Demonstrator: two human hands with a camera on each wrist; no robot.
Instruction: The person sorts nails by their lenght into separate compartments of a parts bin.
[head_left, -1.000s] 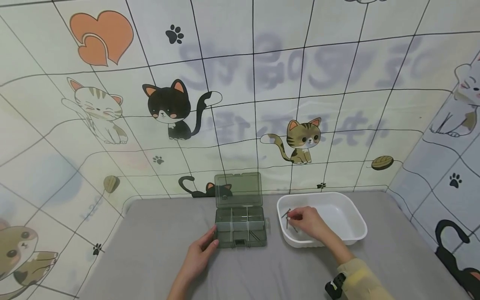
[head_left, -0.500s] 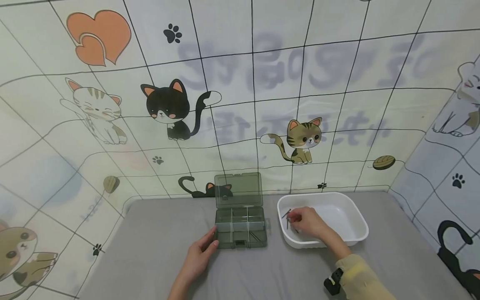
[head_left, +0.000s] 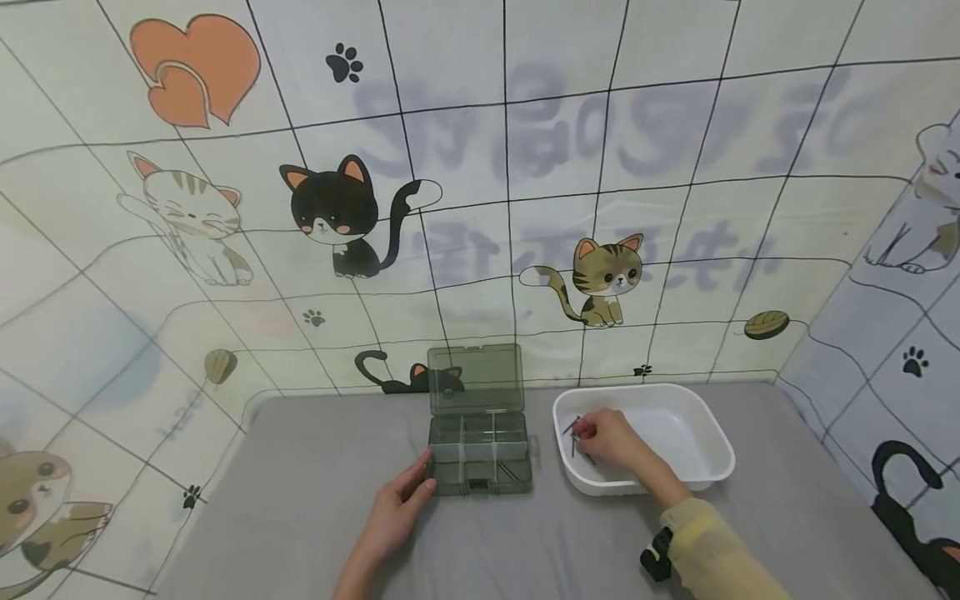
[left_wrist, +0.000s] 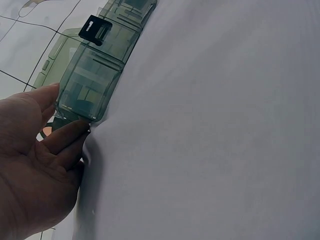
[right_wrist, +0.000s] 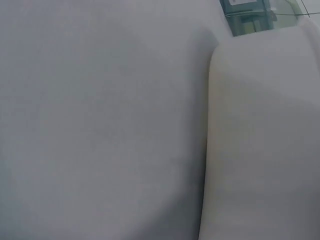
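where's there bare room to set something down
Grey cloth is bare left of the left hand, in front of the green box, and right of the white tub; so is the tub's right end. Tight: the narrow gap between box and tub, and the tub's left end, with the right hand at thin metal pieces.
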